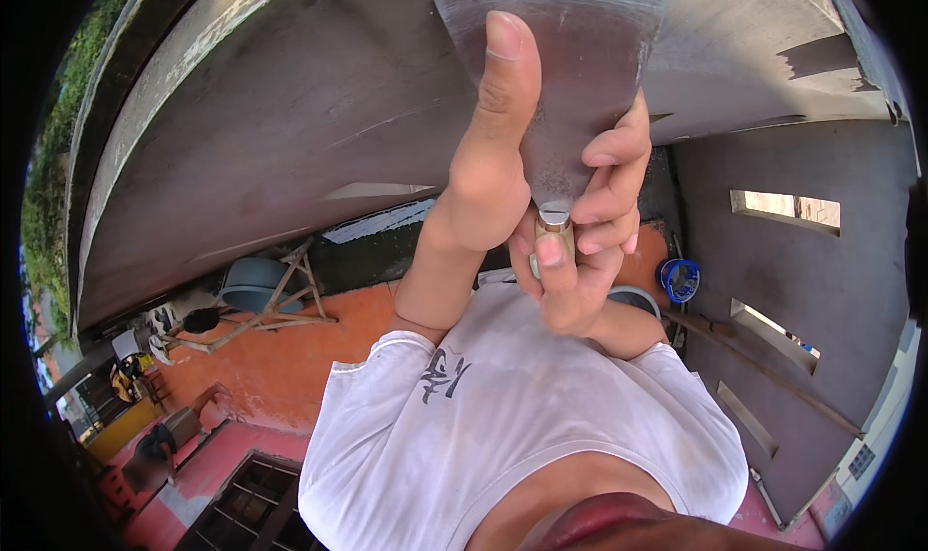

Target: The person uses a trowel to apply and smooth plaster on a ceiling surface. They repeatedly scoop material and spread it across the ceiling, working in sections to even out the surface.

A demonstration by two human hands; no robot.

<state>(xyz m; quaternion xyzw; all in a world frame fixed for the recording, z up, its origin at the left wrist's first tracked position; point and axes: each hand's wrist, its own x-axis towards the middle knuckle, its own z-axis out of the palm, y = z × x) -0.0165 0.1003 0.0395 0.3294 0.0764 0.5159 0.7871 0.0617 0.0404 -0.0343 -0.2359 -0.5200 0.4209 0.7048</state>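
Observation:
A wide putty knife (590,58) is held up in front of me, its broad metal blade pointing to the top of the view. My left hand (493,155) grips it around the blade, with the thumb stretched along the left edge and fingertips curling round the right edge. Lower down, my right hand (575,285) is closed around the short handle, its thumb near the metal collar. Most of the handle is hidden by the fingers. A small whitish bit clings near the blade's top left corner.
A grey plastered surface (290,97) spans overhead. At right stands a grey wall (788,261) with slot openings and a leaning pole (773,377). A blue bucket (679,279), a grey tub (253,283) and a wooden trestle (290,295) are around. A person (155,454) is at lower left.

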